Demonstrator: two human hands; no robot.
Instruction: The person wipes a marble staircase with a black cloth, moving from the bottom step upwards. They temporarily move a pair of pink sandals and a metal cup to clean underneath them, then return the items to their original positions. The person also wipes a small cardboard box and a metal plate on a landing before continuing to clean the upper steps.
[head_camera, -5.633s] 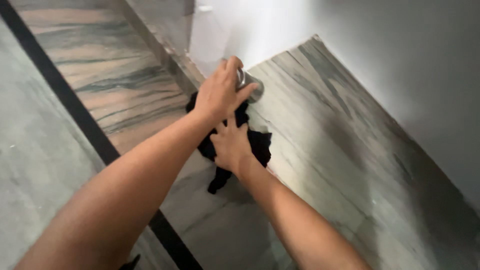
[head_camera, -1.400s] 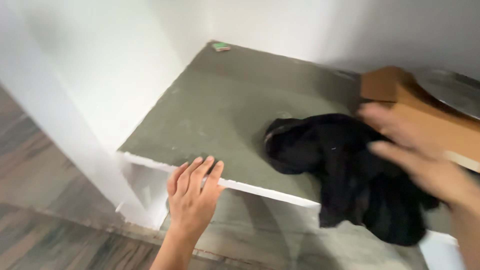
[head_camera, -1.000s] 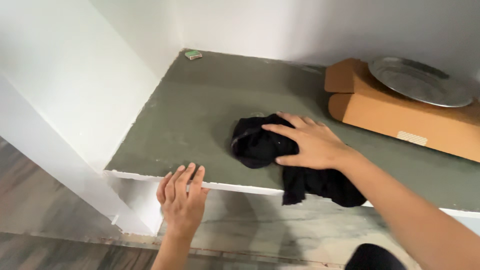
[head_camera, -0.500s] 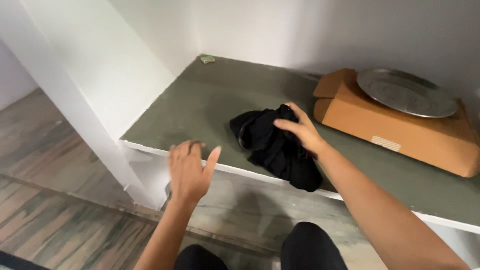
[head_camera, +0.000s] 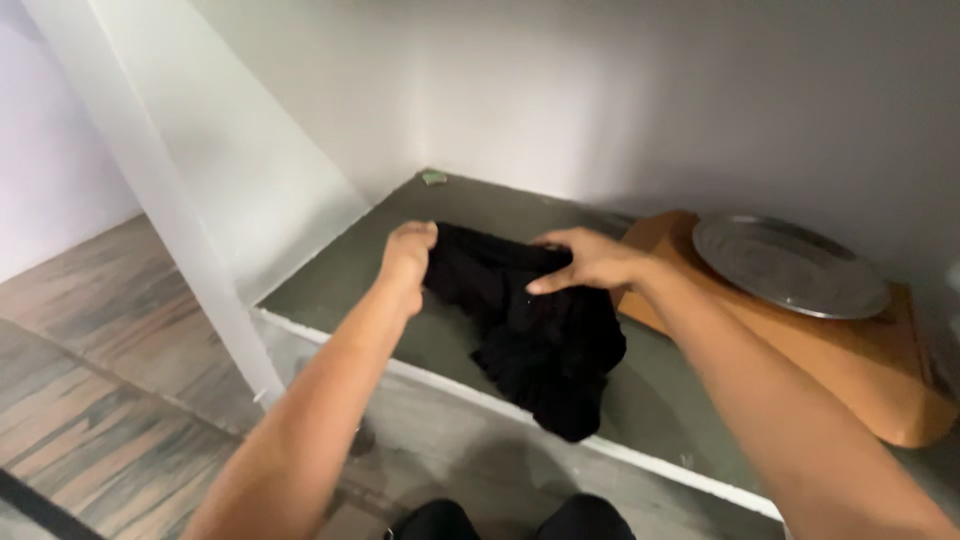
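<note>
black cloth (head_camera: 540, 320) on the grey shelf (head_camera: 400, 225) — left hand (head_camera: 408, 252) clenched on it, right hand (head_camera: 590, 262) pinching its edge.

A low grey-green shelf (head_camera: 400, 225) sits in a recess between plain white walls (head_camera: 640, 90). A white upright panel (head_camera: 150, 190) stands at its left edge. Below and to the left lies a floor (head_camera: 90, 340) of streaked brown and grey stone. Soft light falls on the back wall, brightest near the corner.
</note>
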